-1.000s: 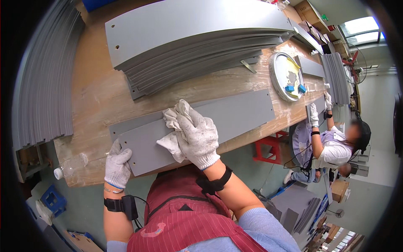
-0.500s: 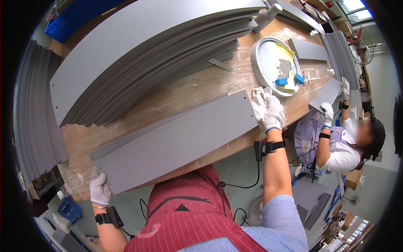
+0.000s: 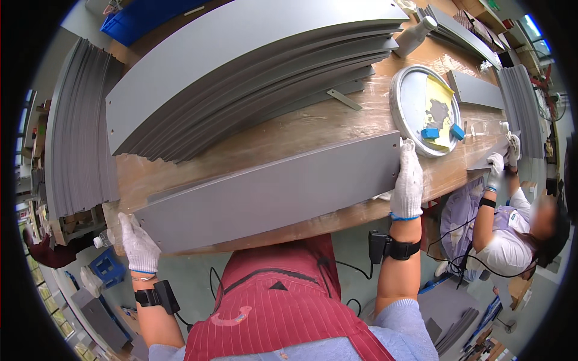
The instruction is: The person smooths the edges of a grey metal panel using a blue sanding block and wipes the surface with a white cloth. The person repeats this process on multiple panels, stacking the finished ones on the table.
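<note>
A long grey panel (image 3: 271, 189) with small holes near its ends lies across the front of the work table, one end at each hand. My left hand (image 3: 139, 245), in a white knit glove, grips the left end, thumb side up along the edge. At the right end, my gloved right hand (image 3: 408, 180) is closed round the short edge. Another grey panel (image 3: 174, 193) shows as a thin strip behind the held one. A bit of white cloth (image 3: 384, 196) peeks out below the panel beside my right wrist.
Behind lies a tall stack of grey panels (image 3: 241, 54), with a small metal strip (image 3: 344, 99) beside it. A round white lid (image 3: 395, 114) carries yellow sheet and blue blocks. A grey bottle (image 3: 415, 37) stands farther back. At right, a co-worker (image 3: 500, 234) handles another panel.
My right hand has moved off the cloth onto the panel's right end. The panel looks tilted up slightly at its near edge. The whole view has shifted to the right.
</note>
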### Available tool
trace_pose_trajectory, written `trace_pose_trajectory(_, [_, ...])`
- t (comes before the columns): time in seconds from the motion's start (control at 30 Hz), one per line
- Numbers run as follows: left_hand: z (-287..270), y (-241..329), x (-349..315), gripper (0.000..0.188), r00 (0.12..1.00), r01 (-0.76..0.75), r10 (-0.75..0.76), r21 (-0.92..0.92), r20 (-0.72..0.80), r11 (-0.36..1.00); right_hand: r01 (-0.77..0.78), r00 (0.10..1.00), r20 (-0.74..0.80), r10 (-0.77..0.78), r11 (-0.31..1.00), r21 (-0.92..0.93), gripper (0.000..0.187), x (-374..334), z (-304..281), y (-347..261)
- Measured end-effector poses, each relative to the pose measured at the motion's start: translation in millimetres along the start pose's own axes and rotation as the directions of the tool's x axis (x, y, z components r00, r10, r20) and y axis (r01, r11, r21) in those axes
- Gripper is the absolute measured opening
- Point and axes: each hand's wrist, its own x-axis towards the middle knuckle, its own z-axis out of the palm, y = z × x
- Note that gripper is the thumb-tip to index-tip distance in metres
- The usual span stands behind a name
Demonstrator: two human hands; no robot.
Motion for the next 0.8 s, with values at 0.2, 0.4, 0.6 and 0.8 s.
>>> trace_pose_trajectory(0.2, [9, 24, -31, 0.038, 0.792, -0.351, 0.337, -0.072, 0.509, 0.934, 0.029, 0.997, -0.033, 0.069, 0.065, 0.997, 0.040, -9, -23, -62])
trace_pose_trajectory(0.4, [9, -1, -47, 0.084, 0.936, -0.049, 0.097, -0.148, 0.337, 0.988, -0.028, 0.994, 0.004, -0.109, -0.223, 0.974, 0.019, -3, 10, 7])
trace_pose_trajectory(0.6, [-66, -41, -19, 0.079, 0.964, 0.074, -0.024, -0.181, 0.265, 0.981, -0.195, 0.970, 0.136, 0.202, 0.308, 0.931, 0.036, -12, -3, 31])
trace_pose_trajectory(0.8, [-67, -46, -8, 0.063, 0.942, 0.155, -0.094, -0.171, 0.323, 0.973, 0.126, 0.980, -0.013, -0.198, 0.673, -0.729, 0.048, -5, -13, 66])
